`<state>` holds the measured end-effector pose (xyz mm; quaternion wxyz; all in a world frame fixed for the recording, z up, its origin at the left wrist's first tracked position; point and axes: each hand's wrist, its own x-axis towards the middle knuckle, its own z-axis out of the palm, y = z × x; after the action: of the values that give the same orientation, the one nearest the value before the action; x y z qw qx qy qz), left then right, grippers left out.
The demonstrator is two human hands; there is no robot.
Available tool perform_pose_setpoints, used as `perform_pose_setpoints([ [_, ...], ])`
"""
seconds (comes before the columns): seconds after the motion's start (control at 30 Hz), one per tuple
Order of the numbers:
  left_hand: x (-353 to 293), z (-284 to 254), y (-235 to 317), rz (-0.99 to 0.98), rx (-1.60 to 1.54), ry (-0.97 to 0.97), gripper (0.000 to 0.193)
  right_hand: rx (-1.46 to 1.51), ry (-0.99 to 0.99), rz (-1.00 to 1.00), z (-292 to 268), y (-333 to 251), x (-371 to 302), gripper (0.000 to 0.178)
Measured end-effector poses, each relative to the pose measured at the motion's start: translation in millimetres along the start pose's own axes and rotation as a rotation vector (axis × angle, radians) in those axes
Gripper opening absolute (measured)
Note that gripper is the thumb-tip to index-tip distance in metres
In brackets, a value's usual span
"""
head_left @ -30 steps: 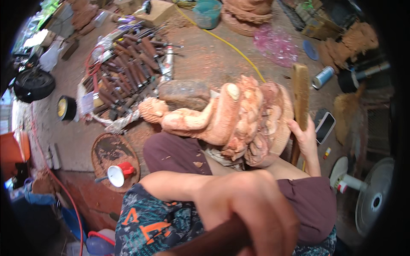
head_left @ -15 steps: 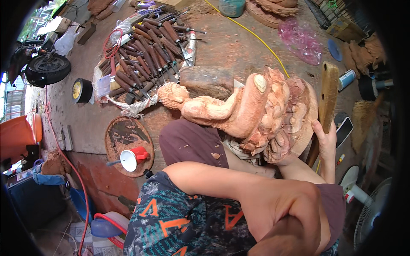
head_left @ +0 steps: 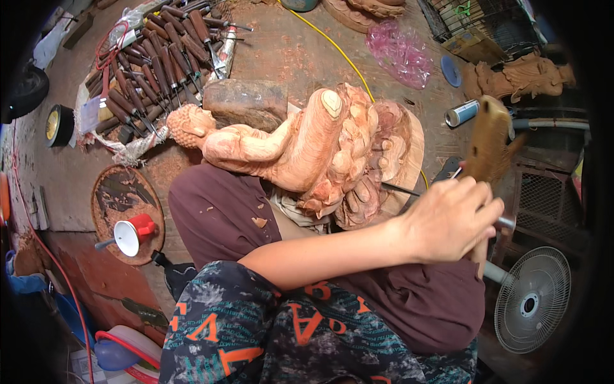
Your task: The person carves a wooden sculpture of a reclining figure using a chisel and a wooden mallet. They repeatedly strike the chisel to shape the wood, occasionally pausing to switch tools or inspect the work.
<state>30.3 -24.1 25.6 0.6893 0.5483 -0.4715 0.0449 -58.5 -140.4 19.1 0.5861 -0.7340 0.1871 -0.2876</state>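
Note:
A carved wooden figure with a curly-haired head lies on its side across my lap, its layered base pointing right. My left hand reaches across my body, fingers closed around a chisel. The chisel's dark shaft runs toward the base, and its metal-capped end sticks out past my fingers. Just beyond that hand a worn wooden mallet is up in the air, slightly blurred. My right hand is hidden behind the left; only a bit of my right forearm shows below, in line with the mallet.
Many dark-handled carving tools lie at the far left, beside a wooden block. A red mug sits on a round tray of shavings. At right are a spray can and a fan. A yellow cord crosses behind.
The view has shifted right. My left hand has come up from near my lap to beside the base and now grips the chisel. The mallet is still up at the right, now tilted.

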Motion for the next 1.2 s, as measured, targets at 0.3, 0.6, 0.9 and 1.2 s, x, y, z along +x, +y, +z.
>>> perform_pose_setpoints([
  [0.3, 20, 4, -12, -0.014, -0.082, 0.310, 0.041, -0.489, -0.152, -0.055, -61, -120, 18, 0.080],
  [0.6, 31, 9, -25, -0.205, -0.115, 0.423, 0.029, -0.680, -0.041, -0.046, -44, -103, 13, 0.069],
  [0.9, 27, 8, -29, -0.258, -0.095, 0.373, 0.025, -1.052, -0.091, -0.169, -66, -87, 13, 0.062],
  [1.2, 23, 2, -23, -0.177, -0.049, 0.371, 0.024, -0.898, -0.106, -0.015, -67, -89, 16, 0.042],
])
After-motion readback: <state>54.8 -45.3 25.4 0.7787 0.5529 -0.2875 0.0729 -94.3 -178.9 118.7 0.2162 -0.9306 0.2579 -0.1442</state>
